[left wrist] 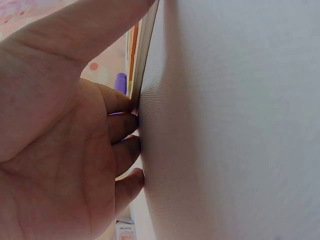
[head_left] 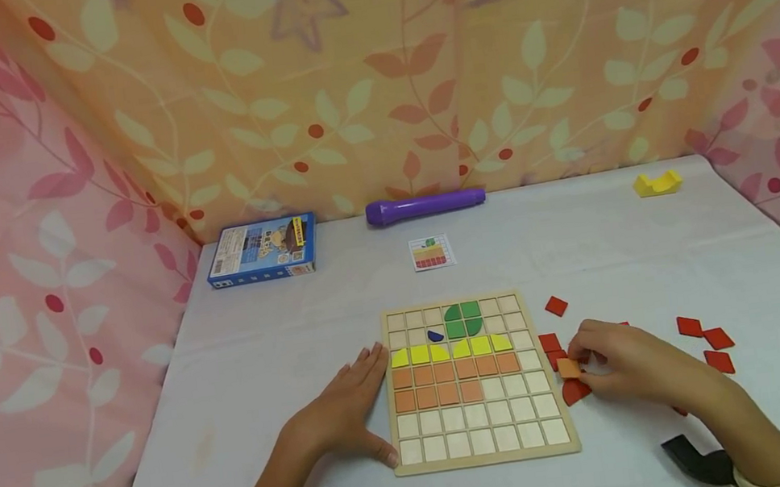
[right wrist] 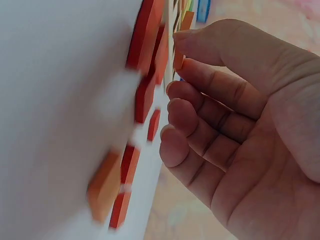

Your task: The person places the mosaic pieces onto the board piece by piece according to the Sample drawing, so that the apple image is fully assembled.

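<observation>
A wooden grid board [head_left: 490, 459] lies on the white table, with green, blue, yellow and orange pieces in its upper rows. My left hand [head_left: 337, 408] rests along the board's left edge, fingers extended and thumb near the lower corner; its fingertips meet the tabletop beside the edge [left wrist: 146, 45]. Just off the board's right side, my right hand [head_left: 627, 360] pinches an orange square tile [head_left: 568, 368] between thumb and index finger. The other fingers curl loosely beneath in the right wrist view. Red tiles [head_left: 575, 392] lie under and beside that hand.
More loose red tiles [head_left: 719, 361] are scattered to the right, and an orange tile [right wrist: 104, 187] shows in the right wrist view. Farther back are a picture card [head_left: 431, 253], a purple microphone-shaped stick [head_left: 425, 206], a blue box [head_left: 263, 251] and a yellow block [head_left: 657, 185].
</observation>
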`<state>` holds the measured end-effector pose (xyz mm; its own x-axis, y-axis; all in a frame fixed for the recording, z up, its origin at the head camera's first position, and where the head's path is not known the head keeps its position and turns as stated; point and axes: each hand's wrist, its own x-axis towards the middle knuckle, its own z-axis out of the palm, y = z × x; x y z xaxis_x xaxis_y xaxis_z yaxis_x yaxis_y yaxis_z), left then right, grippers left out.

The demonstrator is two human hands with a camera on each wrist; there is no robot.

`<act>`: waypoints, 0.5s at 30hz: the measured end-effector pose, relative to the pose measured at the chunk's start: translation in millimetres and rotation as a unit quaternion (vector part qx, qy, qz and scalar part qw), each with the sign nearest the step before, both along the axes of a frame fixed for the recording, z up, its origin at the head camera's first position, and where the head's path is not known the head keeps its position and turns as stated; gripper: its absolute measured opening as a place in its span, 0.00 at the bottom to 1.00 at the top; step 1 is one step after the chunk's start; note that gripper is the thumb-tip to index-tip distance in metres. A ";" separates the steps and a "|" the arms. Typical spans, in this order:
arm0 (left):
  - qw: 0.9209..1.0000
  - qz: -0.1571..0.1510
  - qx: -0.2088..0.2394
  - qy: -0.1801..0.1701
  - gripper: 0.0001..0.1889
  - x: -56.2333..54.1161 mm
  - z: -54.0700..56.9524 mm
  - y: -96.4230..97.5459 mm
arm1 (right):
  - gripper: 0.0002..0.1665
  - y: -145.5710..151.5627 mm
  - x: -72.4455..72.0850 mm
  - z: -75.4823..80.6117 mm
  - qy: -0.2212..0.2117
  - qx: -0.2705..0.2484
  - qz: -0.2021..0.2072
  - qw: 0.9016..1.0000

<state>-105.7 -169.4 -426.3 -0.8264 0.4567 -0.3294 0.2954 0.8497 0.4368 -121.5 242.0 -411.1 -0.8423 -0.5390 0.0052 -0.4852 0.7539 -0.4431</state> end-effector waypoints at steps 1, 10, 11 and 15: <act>1.000 0.000 0.000 0.000 0.76 0.1 0.0 -0.1 | 0.12 -4.8 -0.4 -0.1 -0.004 -0.005 0.006 1.000; 1.000 0.002 0.005 -0.002 0.76 0.8 1.0 -0.3 | 0.11 -48.8 -4.1 -0.8 0.015 0.001 0.067 0.998; 1.000 0.001 0.005 -0.002 0.76 0.8 1.1 -0.3 | 0.11 -52.8 -4.5 -0.8 0.023 0.002 0.074 0.997; 1.000 -0.001 0.008 -0.002 0.76 1.4 3.0 0.0 | 0.09 -68.1 -5.4 -1.4 0.051 0.003 0.099 0.994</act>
<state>-104.3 -169.5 -423.3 -0.8246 0.4635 -0.3244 0.2954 0.8417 0.4519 -126.9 173.8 -412.5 -0.7144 -0.6949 0.0815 -0.6670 0.6412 -0.3795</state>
